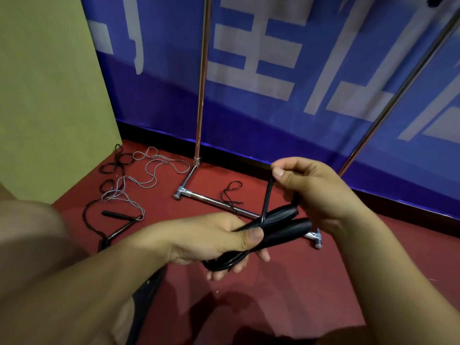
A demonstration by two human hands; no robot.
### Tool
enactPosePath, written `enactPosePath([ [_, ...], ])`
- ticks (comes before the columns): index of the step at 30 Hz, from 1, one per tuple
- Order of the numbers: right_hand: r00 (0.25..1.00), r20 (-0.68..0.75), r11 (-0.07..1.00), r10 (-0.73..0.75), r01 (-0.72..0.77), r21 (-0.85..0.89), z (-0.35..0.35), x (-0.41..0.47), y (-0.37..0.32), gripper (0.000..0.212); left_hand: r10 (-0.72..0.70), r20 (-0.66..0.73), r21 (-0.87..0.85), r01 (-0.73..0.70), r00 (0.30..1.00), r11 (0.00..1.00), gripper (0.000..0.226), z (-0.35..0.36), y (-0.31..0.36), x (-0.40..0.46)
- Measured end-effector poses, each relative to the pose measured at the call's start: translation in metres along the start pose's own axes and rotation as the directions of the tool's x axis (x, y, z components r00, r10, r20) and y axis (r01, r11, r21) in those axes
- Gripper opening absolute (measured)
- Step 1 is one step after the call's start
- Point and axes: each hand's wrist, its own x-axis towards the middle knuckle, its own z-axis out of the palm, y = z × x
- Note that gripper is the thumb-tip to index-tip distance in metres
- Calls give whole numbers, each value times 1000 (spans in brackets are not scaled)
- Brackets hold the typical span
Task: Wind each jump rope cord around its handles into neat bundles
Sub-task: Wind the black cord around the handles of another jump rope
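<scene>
The left hand [214, 241] is closed around a pair of black handles [281, 225] lying side by side, its thumb pressed flat across their near ends and its fingers curled underneath. Several turns of black cord [225, 262] hang in a loop below the palm, resting against those curled fingers. The handles point away from this hand, up and to the right, toward the other hand.

The right hand [311, 190] sits just above and beyond the far ends of the handles. Its thumb and forefinger pinch a doubled strand of the same cord [267, 197], which runs taut from the pinch straight down to the handles beside the left thumb. The remaining fingers of this hand are curled; whether they touch the handle tips cannot be told.

Beyond both hands, on the red floor [286, 295], stands a chrome rack base [219, 202] with an upright pole [201, 83], and a small black cord loop [232, 192] lies across its bar. Farther left of the left hand, a second black rope [112, 168] and a grey rope [154, 168] lie loose and tangled on the floor, with slim black handles [117, 215] near them. Behind everything hangs a blue banner [273, 70], and a green panel [49, 95] stands at the left.
</scene>
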Motion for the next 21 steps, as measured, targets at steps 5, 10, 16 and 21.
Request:
enactPosePath([
  [5,982,119,947,147,-174,272,6,7,1,11,166,26,-134,-161,986,978,38,-12,0,-8],
  [10,999,25,999,28,-29,19,25,0,17,13,245,-128,-232,-269,961,935,35,-19,1,-13],
  [16,977,117,979,177,-186,77,35,-20,28,9,185,-489,-297,-362,852,883,33,-19,1,-4],
  [21,969,161,981,190,-180,-73,31,-34,37,11,127,-652,-258,-377,748,890,23,-29,-3,1],
])
